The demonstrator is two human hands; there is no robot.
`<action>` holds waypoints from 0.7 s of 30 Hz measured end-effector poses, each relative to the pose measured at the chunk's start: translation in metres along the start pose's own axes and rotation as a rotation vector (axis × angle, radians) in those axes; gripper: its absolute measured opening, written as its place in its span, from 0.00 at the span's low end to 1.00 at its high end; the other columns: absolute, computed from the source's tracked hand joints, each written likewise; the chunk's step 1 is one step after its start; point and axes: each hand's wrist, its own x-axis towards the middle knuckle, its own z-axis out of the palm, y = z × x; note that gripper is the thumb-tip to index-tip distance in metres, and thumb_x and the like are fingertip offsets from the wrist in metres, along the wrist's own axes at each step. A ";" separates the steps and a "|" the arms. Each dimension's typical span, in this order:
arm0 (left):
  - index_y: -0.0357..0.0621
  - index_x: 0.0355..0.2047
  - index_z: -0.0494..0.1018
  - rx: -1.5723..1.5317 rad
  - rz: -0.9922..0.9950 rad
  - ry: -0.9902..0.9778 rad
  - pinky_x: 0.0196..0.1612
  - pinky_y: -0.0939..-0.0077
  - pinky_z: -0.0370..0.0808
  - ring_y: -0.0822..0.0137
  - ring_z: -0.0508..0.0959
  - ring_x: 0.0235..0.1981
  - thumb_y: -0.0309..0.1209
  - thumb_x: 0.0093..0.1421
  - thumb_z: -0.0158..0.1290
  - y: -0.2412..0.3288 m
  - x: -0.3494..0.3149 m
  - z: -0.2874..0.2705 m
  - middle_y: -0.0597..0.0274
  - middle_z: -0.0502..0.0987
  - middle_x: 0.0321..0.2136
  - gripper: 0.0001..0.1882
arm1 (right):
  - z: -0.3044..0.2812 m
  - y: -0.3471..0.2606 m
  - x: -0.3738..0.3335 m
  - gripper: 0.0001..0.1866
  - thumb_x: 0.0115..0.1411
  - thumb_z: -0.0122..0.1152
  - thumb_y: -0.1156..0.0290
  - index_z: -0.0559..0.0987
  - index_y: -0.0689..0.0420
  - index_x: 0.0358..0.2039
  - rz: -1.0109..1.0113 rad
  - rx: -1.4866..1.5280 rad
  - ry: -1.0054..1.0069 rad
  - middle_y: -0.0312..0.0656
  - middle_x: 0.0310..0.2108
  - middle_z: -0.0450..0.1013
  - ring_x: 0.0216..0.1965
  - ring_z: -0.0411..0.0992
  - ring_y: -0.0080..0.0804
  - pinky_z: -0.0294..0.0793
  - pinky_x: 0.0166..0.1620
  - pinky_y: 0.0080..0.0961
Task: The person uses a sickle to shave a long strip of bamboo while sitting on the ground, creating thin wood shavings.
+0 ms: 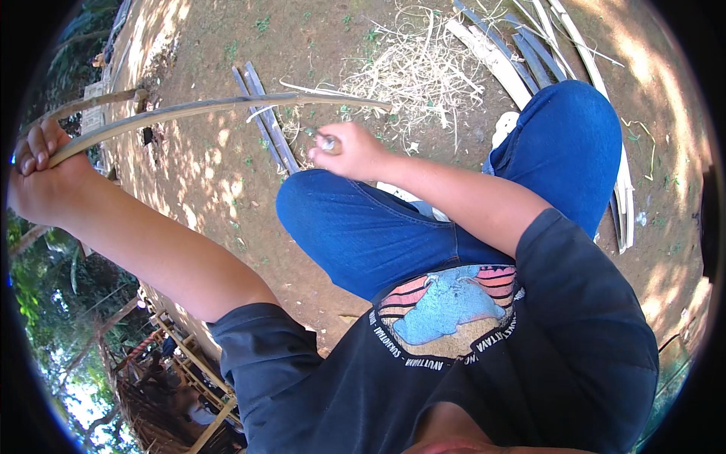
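Observation:
My left hand (45,163) is raised at the far left, its fingers wrapped round one end of a long split bamboo strip (227,104). The strip arches to the right across the view, pale along one side and darker along the other, and its thin tip lies past my right hand. Above my left knee, my right hand (349,151) is closed in a fist round a knife (327,142). Only the pale end of its handle and a short dark bit show; the fist hides the rest. The knife appears apart from the strip.
I sit on bare earth in blue jeans (363,227). A heap of pale shavings (423,72) lies in front. Dark split strips (268,125) rest beyond my left knee, and more long strips (491,57) at the right. A wooden structure (200,371) stands at the lower left.

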 end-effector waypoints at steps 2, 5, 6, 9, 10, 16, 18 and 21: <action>0.50 0.11 0.55 0.057 0.034 0.088 0.18 0.77 0.54 0.73 0.57 0.10 0.34 0.46 0.52 -0.001 0.002 0.014 0.68 0.56 0.11 0.16 | -0.010 0.051 0.005 0.13 0.56 0.61 0.60 0.74 0.57 0.25 0.261 -0.059 0.009 0.38 0.21 0.71 0.23 0.69 0.28 0.71 0.30 0.32; 0.50 0.12 0.55 0.138 0.077 0.178 0.18 0.76 0.53 0.72 0.57 0.11 0.35 0.47 0.52 -0.006 0.001 0.012 0.66 0.57 0.12 0.17 | -0.021 0.063 0.005 0.11 0.55 0.59 0.62 0.74 0.56 0.25 0.349 -0.149 -0.044 0.37 0.21 0.71 0.23 0.70 0.27 0.71 0.29 0.33; 0.50 0.12 0.55 0.104 0.051 0.156 0.18 0.76 0.53 0.72 0.57 0.11 0.35 0.47 0.52 -0.006 0.002 0.009 0.65 0.57 0.12 0.17 | -0.021 0.062 0.001 0.11 0.55 0.59 0.62 0.74 0.56 0.25 0.354 -0.151 -0.038 0.37 0.21 0.71 0.23 0.70 0.27 0.72 0.29 0.32; 0.49 0.12 0.55 0.019 0.010 0.119 0.18 0.75 0.53 0.71 0.56 0.11 0.34 0.47 0.51 -0.006 0.009 -0.007 0.64 0.57 0.13 0.16 | -0.003 0.013 0.008 0.12 0.54 0.62 0.63 0.72 0.56 0.22 0.082 0.011 -0.024 0.37 0.19 0.70 0.23 0.68 0.25 0.69 0.30 0.27; 0.49 0.12 0.55 0.002 0.002 0.107 0.18 0.75 0.53 0.71 0.56 0.11 0.34 0.47 0.51 -0.009 0.013 -0.012 0.64 0.57 0.13 0.16 | -0.001 -0.006 0.008 0.12 0.54 0.62 0.63 0.72 0.55 0.22 0.011 0.037 -0.022 0.36 0.19 0.70 0.22 0.68 0.24 0.68 0.30 0.27; 0.49 0.12 0.55 -0.001 -0.009 0.104 0.19 0.76 0.53 0.72 0.57 0.11 0.31 0.47 0.50 -0.007 0.016 -0.009 0.66 0.57 0.12 0.15 | -0.008 0.030 0.012 0.11 0.53 0.61 0.63 0.73 0.57 0.24 0.153 -0.011 -0.025 0.38 0.19 0.70 0.22 0.69 0.28 0.71 0.29 0.31; 0.50 0.11 0.56 -0.030 -0.016 0.053 0.19 0.77 0.54 0.73 0.58 0.10 0.30 0.47 0.49 -0.004 0.017 -0.013 0.68 0.57 0.10 0.15 | -0.028 0.071 0.004 0.10 0.55 0.59 0.65 0.70 0.54 0.22 0.480 -0.123 -0.085 0.34 0.18 0.66 0.20 0.66 0.25 0.70 0.26 0.28; 0.54 0.08 0.57 -0.109 -0.049 -0.066 0.19 0.78 0.55 0.76 0.59 0.09 0.28 0.49 0.49 -0.006 0.008 -0.019 0.74 0.59 0.08 0.16 | -0.023 0.079 0.001 0.11 0.54 0.60 0.64 0.71 0.56 0.24 0.427 -0.121 -0.045 0.36 0.20 0.69 0.22 0.68 0.24 0.71 0.28 0.29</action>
